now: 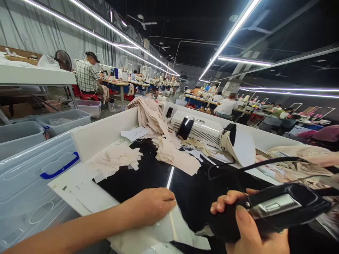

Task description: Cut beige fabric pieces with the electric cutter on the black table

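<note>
My left hand [156, 206] is closed, its fingertips pinched at the top of a narrow cream strip [173, 225]. The strip runs down over white sheet material [185, 233] at the front edge of the glossy black tabletop [140, 181]. My right hand [251, 225] is wrapped round a black corded hand-held electric tool [288, 203] with a silver switch plate. The tool's working end is hidden or blurred. Beyond my hands lie a stack of pale beige fabric pieces [177, 155] and another pile of beige fabric pieces [113, 157] to the left.
A white slotted machine housing [198, 127] stands at the back, with a phone [184, 127] leaning on it. A black cable [254, 164] arcs over the right side. Plastic bins [63, 121] stand at left. Co-workers sit at sewing tables, including one in a checked shirt [87, 76].
</note>
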Available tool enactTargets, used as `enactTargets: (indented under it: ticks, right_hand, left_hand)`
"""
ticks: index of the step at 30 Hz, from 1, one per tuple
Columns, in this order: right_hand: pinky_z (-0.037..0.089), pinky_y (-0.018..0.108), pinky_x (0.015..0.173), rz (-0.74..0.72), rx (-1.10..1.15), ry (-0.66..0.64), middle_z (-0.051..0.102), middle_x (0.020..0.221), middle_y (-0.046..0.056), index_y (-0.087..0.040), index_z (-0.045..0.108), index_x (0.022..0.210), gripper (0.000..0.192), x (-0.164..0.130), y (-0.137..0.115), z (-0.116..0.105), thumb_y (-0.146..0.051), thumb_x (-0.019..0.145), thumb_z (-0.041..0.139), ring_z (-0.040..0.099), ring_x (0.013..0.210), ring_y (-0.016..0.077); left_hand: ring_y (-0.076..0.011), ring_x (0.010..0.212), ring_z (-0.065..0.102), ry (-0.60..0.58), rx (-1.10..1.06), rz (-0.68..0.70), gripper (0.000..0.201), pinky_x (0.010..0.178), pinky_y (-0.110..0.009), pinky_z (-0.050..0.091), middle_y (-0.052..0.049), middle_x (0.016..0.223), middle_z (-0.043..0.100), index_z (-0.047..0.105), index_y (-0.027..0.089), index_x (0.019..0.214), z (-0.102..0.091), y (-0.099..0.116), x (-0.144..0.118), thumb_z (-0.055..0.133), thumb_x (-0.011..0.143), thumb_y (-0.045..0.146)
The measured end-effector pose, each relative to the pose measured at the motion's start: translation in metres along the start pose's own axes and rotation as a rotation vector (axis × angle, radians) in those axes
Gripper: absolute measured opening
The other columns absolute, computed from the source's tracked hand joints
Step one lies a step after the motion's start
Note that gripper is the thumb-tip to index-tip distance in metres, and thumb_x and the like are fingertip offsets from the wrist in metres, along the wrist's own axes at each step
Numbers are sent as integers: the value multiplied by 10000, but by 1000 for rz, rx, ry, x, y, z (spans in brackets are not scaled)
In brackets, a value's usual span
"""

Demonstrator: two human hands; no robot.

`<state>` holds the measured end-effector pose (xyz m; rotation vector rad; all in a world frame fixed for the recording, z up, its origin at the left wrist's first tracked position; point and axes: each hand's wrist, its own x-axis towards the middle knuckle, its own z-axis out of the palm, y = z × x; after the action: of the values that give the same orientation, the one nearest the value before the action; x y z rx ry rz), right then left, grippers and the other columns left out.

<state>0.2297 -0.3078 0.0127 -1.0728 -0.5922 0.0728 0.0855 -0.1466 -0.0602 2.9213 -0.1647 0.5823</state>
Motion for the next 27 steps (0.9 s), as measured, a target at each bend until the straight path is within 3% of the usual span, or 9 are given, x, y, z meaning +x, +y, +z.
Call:
enactTargets:
  ticks: [4,9,13,27]
  right_hand:
    - [587,320,494,-17,84,41,665,754,-49,-271,587,1090,424,12,10,27,-287,759,852,624,578,155]
    - [587,328,560,-43,78,-49,666,818,-56,-275,558,1104,348,21,36,47,-294,853,798,627,609,141]
    - [581,330,570,-53,67,-71,663,808,-60,-282,542,1120,333,24,46,50,-296,885,777,629,611,145]
    - [567,318,595,-63,63,-89,660,821,-54,-273,529,1118,307,19,47,50,-297,904,748,633,620,135]
  left_hand:
    - [-203,1122,692,28,-39,-19,201,960,-272,590,-96,1219,696,658,144,1156,1,0,-1,545,1009,65]
    - [-194,1102,692,-7,-90,-40,224,976,-272,583,-85,1177,696,637,152,1151,0,1,-1,519,999,38]
    - [-214,1131,681,-49,-102,-48,252,989,-285,584,-94,1195,684,627,147,1177,0,1,-1,542,971,29]
    - [-236,1160,694,-9,-139,-38,240,995,-323,601,-127,1231,692,633,131,1196,-8,4,-2,512,1001,60]
